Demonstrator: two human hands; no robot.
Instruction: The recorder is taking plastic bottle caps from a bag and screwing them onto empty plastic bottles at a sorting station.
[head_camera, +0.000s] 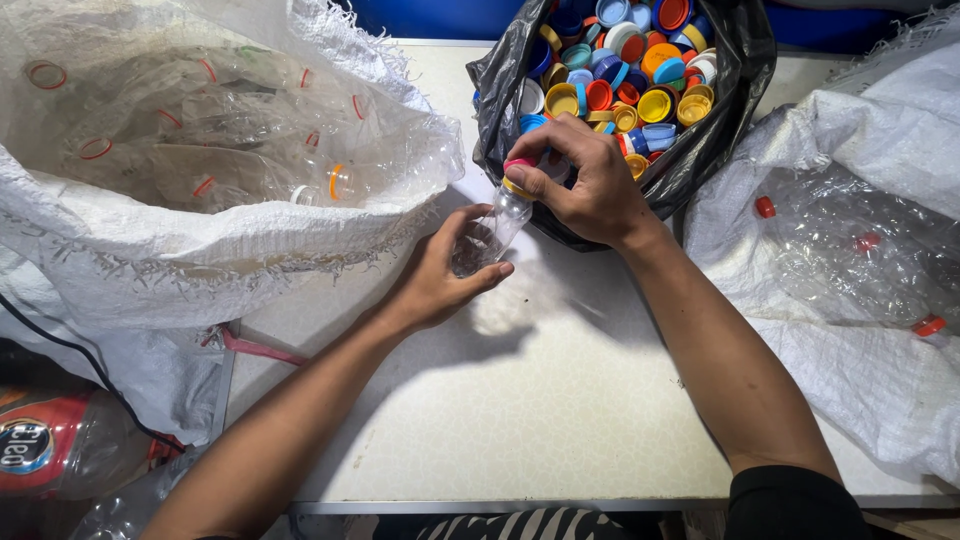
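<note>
My left hand (440, 270) grips the body of a small clear plastic bottle (497, 228) that lies tilted over the table. At the bottle's neck my right hand (590, 180) closes its fingers around a pink cap (520, 166), above a yellow ring on the neck. Both hands sit just in front of a black plastic bag (730, 90) filled with several coloured bottle caps (640, 75).
A big white woven sack (150, 250) at the left holds several capless clear bottles. Another white sack (850, 250) at the right holds capped bottles. The pale table (540, 400) carries everything; its front edge runs along the bottom. A red-labelled bottle (60, 445) lies lower left.
</note>
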